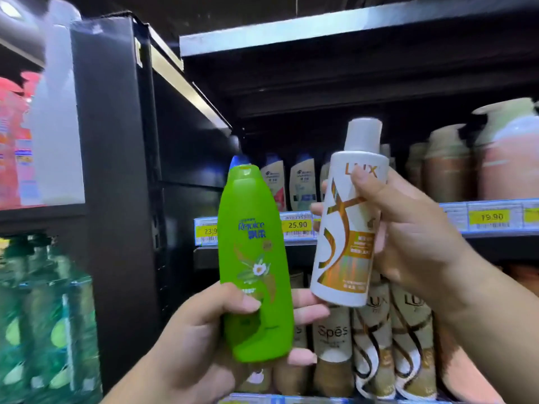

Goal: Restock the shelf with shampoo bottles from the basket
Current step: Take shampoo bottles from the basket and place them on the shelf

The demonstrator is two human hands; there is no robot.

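Note:
My left hand (204,339) grips the lower part of a green Rejoice shampoo bottle (253,252), held upright in front of the shelf. My right hand (408,228) grips a white and gold LUX bottle (350,223) around its middle, tilted slightly to the right. Both bottles hang in the air side by side, close but apart. The shelf (379,234) behind them carries yellow price tags along its edge. The basket is out of view.
Small white bottles (303,182) stand at the back of the middle shelf, brown pump bottles (449,167) to their right. LUX and Spes bottles (373,345) fill the shelf below. A black upright panel (122,170) divides off the left bay with green bottles (49,316).

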